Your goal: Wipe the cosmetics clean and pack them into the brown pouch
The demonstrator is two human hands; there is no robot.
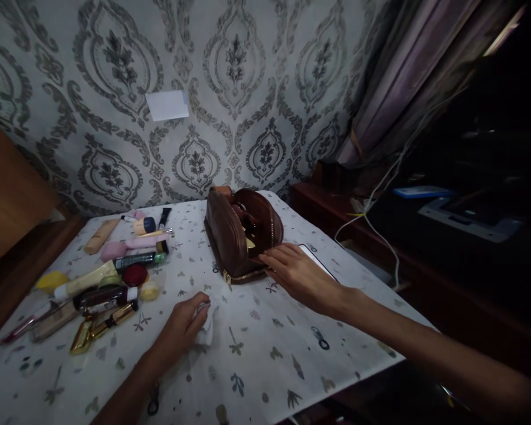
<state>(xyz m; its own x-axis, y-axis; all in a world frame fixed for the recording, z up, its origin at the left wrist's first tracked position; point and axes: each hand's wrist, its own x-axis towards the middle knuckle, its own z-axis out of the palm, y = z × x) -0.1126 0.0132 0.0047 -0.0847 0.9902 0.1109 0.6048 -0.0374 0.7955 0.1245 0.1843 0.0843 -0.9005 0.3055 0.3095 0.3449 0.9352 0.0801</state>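
Observation:
A brown makeup bag [228, 242] lies unzipped on the cloth-covered table, its opening facing right and a few items showing dimly inside. My right hand [294, 271] is at the front right edge of the bag, fingers together and curled over the rim. Partly behind that wrist lies a phone with a bright white screen [317, 261]. In front of the bag, my left hand [186, 321] is closed around a crumpled white tissue or cloth [207, 327], resting close to the tabletop.
Several cosmetics are gathered on the left, among them a beige tube [101, 236], a dark bottle [108, 300], a gold lipstick tube [82, 336] and a yellow sponge [52, 281]. White cables [392, 177] hang beside a dark desk at right. Patterned wallpaper [234, 77] stands behind.

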